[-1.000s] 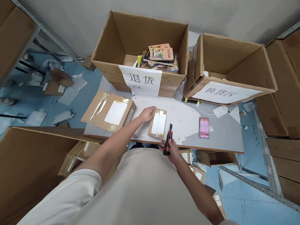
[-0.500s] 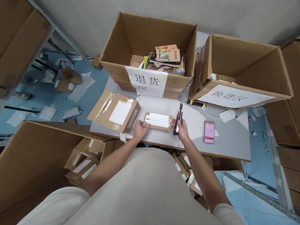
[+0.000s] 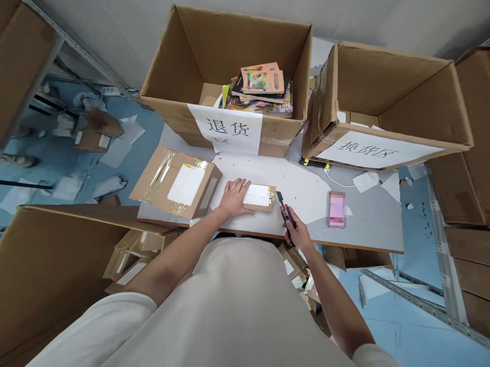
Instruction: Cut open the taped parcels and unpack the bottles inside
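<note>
The left hand lay with its fingers spread over one end of the small box, which sat on the table between a bigger taped box and the cutter. The right hand gripped the cutter, its blade tip right by the small box's other end.

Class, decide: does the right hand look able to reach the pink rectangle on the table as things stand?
Probably yes: the right hand is close to the pink rectangle, with nothing visible between them. It holds a utility knife, though, so grasping would likely mean setting that down.
</note>
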### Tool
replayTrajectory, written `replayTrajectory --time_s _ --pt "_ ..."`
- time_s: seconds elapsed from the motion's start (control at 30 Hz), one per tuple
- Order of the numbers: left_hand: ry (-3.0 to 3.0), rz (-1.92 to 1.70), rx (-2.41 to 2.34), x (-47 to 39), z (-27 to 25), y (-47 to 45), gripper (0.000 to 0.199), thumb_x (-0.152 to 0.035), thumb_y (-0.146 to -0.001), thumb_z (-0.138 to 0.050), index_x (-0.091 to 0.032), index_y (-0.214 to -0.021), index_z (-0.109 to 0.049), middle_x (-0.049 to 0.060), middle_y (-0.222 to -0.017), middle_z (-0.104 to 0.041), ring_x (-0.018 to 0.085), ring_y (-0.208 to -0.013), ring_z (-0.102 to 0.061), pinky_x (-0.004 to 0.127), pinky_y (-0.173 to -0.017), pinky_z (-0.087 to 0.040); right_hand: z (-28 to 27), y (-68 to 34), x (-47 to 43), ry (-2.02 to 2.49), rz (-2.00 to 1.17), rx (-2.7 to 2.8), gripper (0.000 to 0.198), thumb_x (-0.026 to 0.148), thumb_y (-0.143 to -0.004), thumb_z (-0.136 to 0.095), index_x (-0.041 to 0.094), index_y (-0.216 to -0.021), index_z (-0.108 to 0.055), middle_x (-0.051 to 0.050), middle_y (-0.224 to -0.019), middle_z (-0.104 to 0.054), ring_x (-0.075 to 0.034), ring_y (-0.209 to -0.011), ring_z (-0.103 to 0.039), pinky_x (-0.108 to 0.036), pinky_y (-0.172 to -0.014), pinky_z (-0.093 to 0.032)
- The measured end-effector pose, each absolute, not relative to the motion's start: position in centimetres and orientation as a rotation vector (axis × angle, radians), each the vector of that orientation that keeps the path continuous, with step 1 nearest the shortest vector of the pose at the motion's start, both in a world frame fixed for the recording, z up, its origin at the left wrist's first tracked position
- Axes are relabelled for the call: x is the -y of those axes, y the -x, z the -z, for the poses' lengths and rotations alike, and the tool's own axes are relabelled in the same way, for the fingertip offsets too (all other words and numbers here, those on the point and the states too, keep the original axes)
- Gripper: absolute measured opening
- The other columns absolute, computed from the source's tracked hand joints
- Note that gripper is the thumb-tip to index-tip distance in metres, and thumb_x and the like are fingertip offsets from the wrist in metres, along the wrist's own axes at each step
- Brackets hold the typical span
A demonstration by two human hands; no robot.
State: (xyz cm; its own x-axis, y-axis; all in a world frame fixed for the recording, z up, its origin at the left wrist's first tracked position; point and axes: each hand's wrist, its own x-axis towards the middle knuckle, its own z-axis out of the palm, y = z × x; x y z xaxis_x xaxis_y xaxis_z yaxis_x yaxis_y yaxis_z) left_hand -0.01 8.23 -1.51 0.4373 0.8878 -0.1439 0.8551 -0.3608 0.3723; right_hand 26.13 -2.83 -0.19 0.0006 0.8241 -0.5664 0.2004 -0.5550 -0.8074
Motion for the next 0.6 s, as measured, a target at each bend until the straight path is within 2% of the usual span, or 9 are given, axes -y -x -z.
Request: replayTrajectory --time_s 0.1,0.27,0.6 --pt "-2.296 -0.122 -1.487 -8.3 1.7 0.0 0.109 -0.06 -0.049 -0.077 -0.019 -0.14 -0.034 0.018 -0.136 -0.044 0.038 -0.129 -0.034 0.052 -0.111 -0.016 0.2 -26.3 2.5 1.784 -1.59 1.094 0.068 0.05 -0.084 -0.046 0.028 -0.146 -0.029 0.002 -0.077 -0.055 -0.006 -0.042 -0.045 -0.022 -0.039 -0.045" --pt "-2.291 -0.172 -1.499 -8.2 1.8 0.0 0.105 -0.06 -0.05 -0.076 -0.019 -0.138 -0.037 0.017 -0.132 -0.046 0.037 -0.125 -0.037 0.049 -0.11 -0.02 -0.8 -26.7 2.2 1.916 -1.465 1.376 0.06 0.039 -0.086 -0.045 0.03 -0.144 -0.034 0.003 -0.068 -0.057 -0.008 -0.04 -0.045 -0.025 -0.045 -0.047" --pt "-2.284 -0.216 -1.513 -8.2 2.2 0.1 0.103 -0.059 -0.049 -0.076 -0.017 -0.136 -0.039 0.017 -0.13 -0.046 0.037 -0.124 -0.038 0.048 -0.11 -0.021 -3.5 -26.0 3.6 1.999 -1.315 1.593 0.057 0.031 -0.083 -0.049 0.027 -0.14 -0.043 -0.002 -0.068 -0.066 -0.018 -0.055 -0.058 -0.03 -0.059 -0.048"
